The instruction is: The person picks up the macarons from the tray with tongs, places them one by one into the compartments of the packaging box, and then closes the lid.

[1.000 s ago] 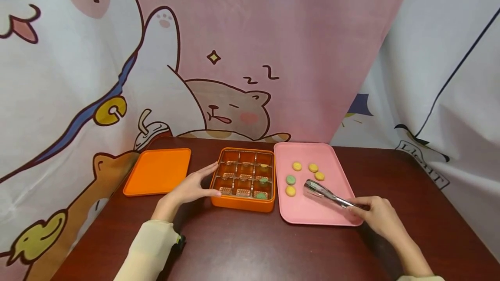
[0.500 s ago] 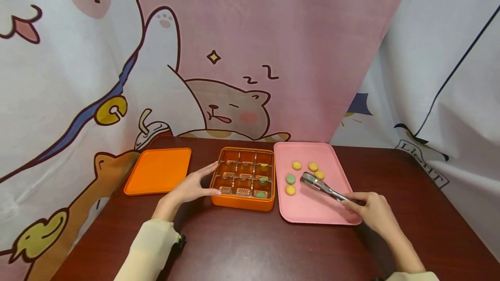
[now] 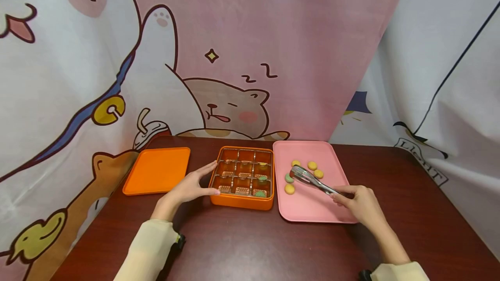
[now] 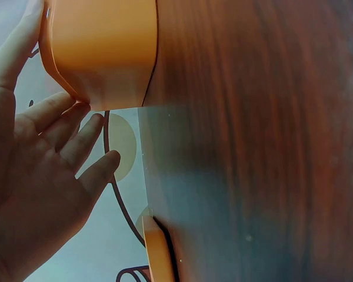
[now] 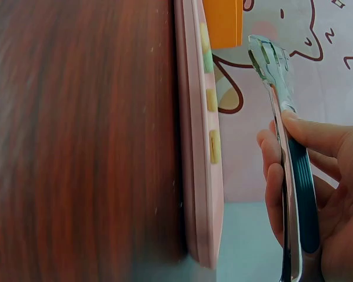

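Observation:
My right hand (image 3: 362, 203) holds metal serving tongs (image 3: 312, 180) by the dark-sided handle (image 5: 303, 194). The slotted tips hang over the pink tray (image 3: 312, 207) and overlap the edge of a green round cookie (image 3: 289, 178) in the head view. Around it on the tray lie several yellow cookies (image 3: 312, 165). My left hand (image 3: 191, 185) touches the left side of an orange box (image 3: 242, 201), thumb at the near corner and fingers spread along the wall. Inside the box is a clear divided insert; its right column holds a yellow piece (image 3: 263, 164) and two green pieces (image 3: 260, 194).
An orange lid (image 3: 158, 170) lies flat on the dark wooden table (image 3: 250, 246), left of the box. The tray stands right beside the box. A cartoon-printed cloth (image 3: 304, 55) hangs behind the table and at both sides.
My right hand has carried the tongs left across the tray, from beside the cookies to the green one. The left hand keeps its place against the box.

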{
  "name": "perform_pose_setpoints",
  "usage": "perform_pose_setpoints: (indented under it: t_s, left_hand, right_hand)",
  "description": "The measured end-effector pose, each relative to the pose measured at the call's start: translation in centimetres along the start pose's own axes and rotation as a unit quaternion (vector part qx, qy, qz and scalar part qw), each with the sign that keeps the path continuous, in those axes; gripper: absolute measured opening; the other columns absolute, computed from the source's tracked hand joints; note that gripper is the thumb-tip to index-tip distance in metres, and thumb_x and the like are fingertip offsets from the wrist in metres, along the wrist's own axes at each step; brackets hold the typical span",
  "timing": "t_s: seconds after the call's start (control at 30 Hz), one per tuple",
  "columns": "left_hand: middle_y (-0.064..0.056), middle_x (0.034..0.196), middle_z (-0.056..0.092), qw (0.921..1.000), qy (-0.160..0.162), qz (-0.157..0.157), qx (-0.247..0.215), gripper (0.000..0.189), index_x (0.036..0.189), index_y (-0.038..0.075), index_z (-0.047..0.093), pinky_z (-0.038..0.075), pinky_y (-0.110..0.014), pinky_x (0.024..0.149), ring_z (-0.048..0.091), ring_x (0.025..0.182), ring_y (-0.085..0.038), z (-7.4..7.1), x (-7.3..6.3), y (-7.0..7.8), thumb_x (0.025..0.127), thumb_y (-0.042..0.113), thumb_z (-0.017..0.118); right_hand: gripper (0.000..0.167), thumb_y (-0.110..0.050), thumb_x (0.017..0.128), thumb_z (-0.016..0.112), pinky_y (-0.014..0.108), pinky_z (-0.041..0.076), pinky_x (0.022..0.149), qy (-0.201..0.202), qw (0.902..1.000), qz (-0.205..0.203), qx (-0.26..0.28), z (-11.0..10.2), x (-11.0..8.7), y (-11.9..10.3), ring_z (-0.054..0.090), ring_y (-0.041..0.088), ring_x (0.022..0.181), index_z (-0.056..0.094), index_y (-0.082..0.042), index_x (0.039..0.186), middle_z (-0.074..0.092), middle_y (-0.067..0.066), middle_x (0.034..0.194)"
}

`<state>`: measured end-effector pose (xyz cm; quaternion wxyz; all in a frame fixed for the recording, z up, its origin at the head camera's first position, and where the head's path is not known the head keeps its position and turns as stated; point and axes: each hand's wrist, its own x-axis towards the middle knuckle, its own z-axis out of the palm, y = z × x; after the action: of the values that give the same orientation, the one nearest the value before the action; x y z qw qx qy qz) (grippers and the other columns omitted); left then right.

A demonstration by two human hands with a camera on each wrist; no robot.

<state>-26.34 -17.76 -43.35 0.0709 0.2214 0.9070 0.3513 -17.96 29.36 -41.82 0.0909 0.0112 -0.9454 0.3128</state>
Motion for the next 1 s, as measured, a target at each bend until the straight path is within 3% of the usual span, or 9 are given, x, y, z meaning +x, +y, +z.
perform_pose_setpoints:
  t_s: [0.73,1.0]
  left_hand:
    - [-0.010,0.166,0.024,0.9999,-0.004,-0.010,-0.004,0.095,0.159,0.015,0.029,0.027,-0.064,0.116,0.027,0.151,-0.038,-0.2,-0.3,-0.1,0.083,0.043,0.080]
    - [-0.007,0.167,0.024,0.9999,-0.005,-0.010,-0.008,0.094,0.159,0.017,0.029,0.027,-0.064,0.117,0.027,0.151,-0.036,-0.1,0.0,0.1,0.083,0.038,0.081]
  right_hand:
    - [0.014,-0.010,0.086,0.077,0.020,0.046,0.053,-0.030,0.9946,-0.056,0.083,4.0,1.3,-5.2,0.060,0.003,0.064,0.080,-0.006,0.099,0.072,0.002,0.072]
    - [0.015,-0.011,0.085,0.078,0.020,0.047,0.054,-0.051,0.9930,-0.049,0.095,5.4,1.4,-7.1,0.061,0.008,0.064,0.081,-0.009,0.100,0.073,0.000,0.072]
